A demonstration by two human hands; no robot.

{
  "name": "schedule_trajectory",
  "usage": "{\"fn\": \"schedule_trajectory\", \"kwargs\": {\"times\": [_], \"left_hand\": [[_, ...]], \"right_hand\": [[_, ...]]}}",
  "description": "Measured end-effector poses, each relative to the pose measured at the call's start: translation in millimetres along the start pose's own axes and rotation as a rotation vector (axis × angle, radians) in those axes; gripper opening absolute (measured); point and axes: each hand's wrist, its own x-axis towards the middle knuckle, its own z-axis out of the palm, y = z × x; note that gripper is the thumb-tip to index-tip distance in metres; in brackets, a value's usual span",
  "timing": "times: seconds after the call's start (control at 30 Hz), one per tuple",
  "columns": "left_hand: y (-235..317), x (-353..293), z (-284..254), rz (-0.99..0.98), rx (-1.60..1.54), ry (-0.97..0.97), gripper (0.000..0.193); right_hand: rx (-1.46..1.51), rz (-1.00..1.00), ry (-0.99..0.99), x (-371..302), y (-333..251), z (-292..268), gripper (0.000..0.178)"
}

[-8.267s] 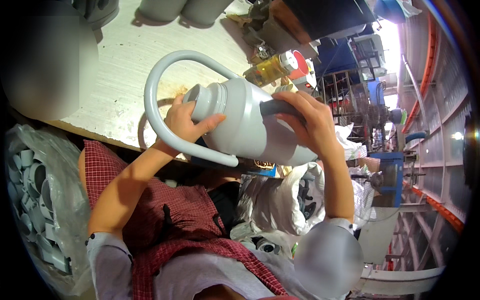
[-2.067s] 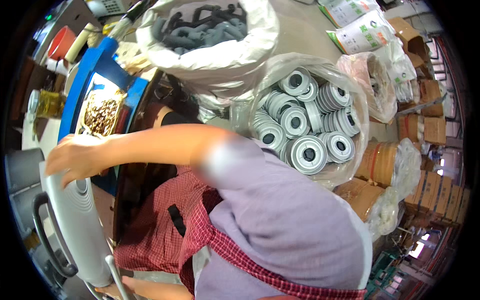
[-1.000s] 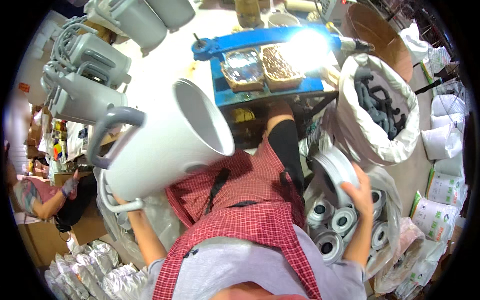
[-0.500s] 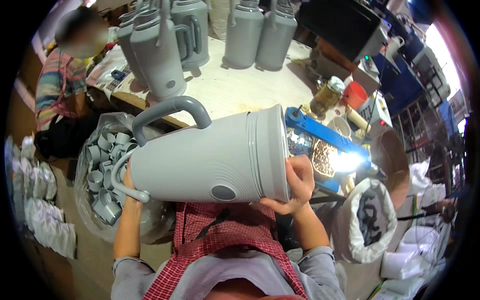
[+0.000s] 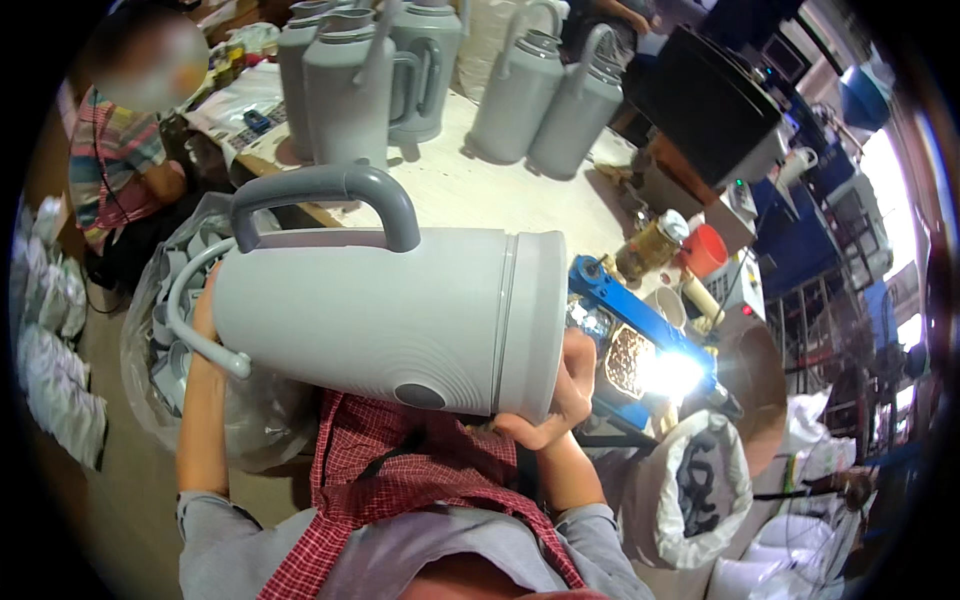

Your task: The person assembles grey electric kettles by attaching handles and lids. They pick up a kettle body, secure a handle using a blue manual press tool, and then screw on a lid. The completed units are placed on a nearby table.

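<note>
One dark oval (image 5: 420,396) on grey jug (image 5: 370,310)

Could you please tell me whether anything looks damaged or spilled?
Nothing stands out: the jug lies sideways, the right hand on its wide end, no damage or spill shows, and other jugs stand upright on the table.
</note>
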Motion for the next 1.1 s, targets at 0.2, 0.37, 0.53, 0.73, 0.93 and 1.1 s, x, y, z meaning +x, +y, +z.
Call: {"fn": "schedule_trajectory", "kwargs": {"times": [0.2,0.37,0.53,0.73,0.93,1.1], "left_hand": [[8,-27,7,0.150,-0.218,-0.146,0.033],[18,-31,3,0.356,-0.292,-0.290,0.037],[8,-14,-19,0.204,-0.194,-0.162,0.041],[5,-5,-38,0.216,-0.148,0.106,0.041],[60,-9,27,1.165,0.502,-0.046,0.038],[137,41,113,1.398,0.888,-0.614,0.041]], "right_hand": [[0.065,-0.086,-0.084,17,2,10,0.082],[0.223,0.225,-0.251,40,37,5,0.093],[0.385,0.854,-0.349,71,70,20,0.099],[0.064,0.499,-0.338,15,33,33,0.099],[0.302,1.275,-0.145,27,118,75,0.074],[-0.023,0.527,-0.012,107,111,73,0.041]]}}
